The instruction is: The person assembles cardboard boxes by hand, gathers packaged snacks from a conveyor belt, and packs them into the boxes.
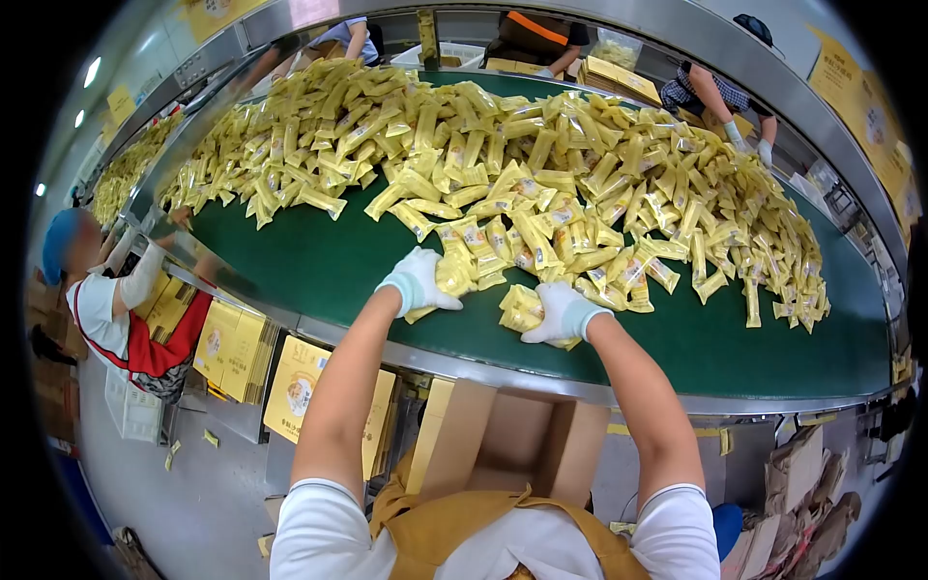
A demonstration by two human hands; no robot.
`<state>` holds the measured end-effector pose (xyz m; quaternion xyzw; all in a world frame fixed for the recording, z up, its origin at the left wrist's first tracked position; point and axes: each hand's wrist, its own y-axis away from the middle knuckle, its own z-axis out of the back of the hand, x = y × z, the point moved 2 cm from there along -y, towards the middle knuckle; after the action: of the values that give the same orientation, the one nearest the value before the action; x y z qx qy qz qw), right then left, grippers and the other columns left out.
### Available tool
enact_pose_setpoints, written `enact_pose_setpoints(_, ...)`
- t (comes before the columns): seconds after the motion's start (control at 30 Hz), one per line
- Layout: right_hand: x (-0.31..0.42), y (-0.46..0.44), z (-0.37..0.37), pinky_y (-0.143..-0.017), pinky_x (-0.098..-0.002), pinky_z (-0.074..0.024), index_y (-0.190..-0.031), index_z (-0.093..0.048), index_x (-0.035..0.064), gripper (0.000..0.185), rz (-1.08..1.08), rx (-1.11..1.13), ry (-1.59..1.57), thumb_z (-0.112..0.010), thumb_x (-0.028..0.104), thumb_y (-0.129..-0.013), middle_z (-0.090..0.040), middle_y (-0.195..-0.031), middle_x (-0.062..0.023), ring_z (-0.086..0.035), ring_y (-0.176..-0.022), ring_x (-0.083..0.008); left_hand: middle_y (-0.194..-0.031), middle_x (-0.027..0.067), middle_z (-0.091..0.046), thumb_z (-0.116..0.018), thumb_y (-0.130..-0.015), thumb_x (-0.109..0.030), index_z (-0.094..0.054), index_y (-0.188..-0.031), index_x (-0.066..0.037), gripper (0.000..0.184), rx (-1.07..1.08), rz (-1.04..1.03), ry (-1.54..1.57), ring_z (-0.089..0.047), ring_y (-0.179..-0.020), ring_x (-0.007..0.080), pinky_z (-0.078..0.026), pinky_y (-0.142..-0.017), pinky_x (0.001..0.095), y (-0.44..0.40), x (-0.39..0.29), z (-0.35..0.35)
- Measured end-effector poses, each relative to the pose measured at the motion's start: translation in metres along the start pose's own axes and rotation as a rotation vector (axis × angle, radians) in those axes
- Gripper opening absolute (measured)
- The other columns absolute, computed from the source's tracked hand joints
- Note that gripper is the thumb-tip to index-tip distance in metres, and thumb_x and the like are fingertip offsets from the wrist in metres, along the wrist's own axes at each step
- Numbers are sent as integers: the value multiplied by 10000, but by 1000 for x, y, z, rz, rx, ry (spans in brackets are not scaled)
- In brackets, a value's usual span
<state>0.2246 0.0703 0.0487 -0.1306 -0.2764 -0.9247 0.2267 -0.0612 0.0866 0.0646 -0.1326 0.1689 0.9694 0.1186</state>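
Yellow snack packets (483,179) lie heaped along a green conveyor belt (319,280). At the near edge of the heap, my left hand (421,278) in a white glove is closed around a few yellow packets (453,275). My right hand (560,314), gloved too, curls over another small bunch of packets (520,309) a little to the right. Fingers of both hands are partly hidden by the packets. Below the belt edge, in front of my body, stands an open cardboard box (517,435) with its flaps up.
Flattened yellow cartons (295,391) stand left of the open box. A person in a blue cap (64,244) works at the left, with other people across the belt. Brown sacks or cardboard (797,469) pile up at the lower right. A metal rail (464,367) borders the belt.
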Motion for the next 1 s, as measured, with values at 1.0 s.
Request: enact_pose_setpoints(1.0, -1, 200, -3, -1058, -337, -442, -1572, -122, -62, 1060, 168, -485, -1180, -798, 248, -816, -453, -1475, -196, -499, -1320, -229, -1205, 121, -620, -799, -825, -345, -350, -1492, -20, 867, -356, -95, 1385, -648, -1061, 249, -542, -947, 359, 75, 32, -81)
